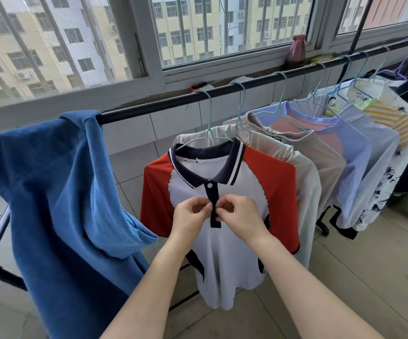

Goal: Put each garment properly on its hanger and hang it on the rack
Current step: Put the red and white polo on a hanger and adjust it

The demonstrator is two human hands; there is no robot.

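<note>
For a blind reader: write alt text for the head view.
Both hands, left hand and right hand, pinch the dark button strip of a red-and-white polo shirt hanging on the rack. A blue garment drapes over the rail, without a hanger.

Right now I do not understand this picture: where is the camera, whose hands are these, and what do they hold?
There is no machine. The camera sits on a person's head, looking forward and down, so both arms belong to that person. The left hand and right hand pinch the dark button strip of a white and red polo shirt, which hangs on a hanger from the black rack bar. More garments hang to its right. A blue garment lies draped over the bar, without a visible hanger.
</note>
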